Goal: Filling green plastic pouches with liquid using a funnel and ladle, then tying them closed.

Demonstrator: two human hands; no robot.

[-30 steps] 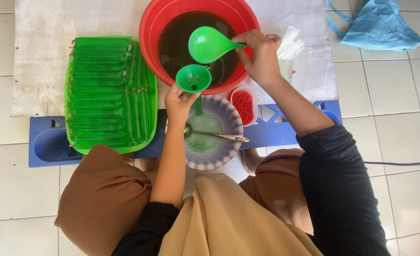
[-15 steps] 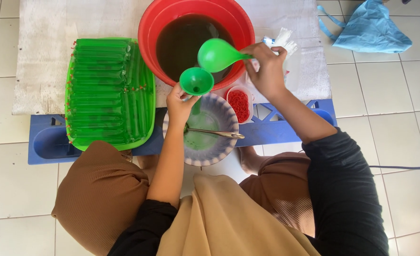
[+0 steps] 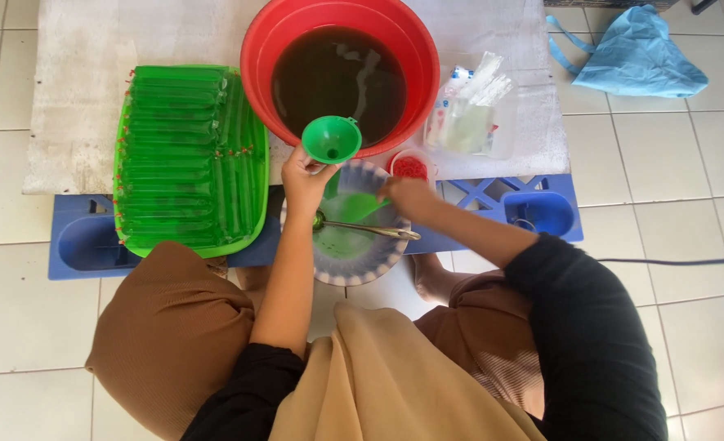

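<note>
My left hand grips a green funnel by its neck, just in front of the red basin of dark liquid. A clear plastic tube bag partly filled with green liquid hangs from the funnel over a blue-and-white patterned bowl. A metal spoon lies across the bowl. My right hand is blurred, low over the bowl, with its fingertips at the bag's side. Whether it grips the bag is unclear. The green ladle is out of sight.
A green tray full of filled green tubes sits on the left. A small red cup of red bits and a pack of clear bags lie right of the basin. There is a blue crate under the white mat, and a blue bag on the tiled floor.
My right hand held the green ladle over the basin and funnel. It has now dropped to the bag without the ladle. My left hand keeps holding the funnel.
</note>
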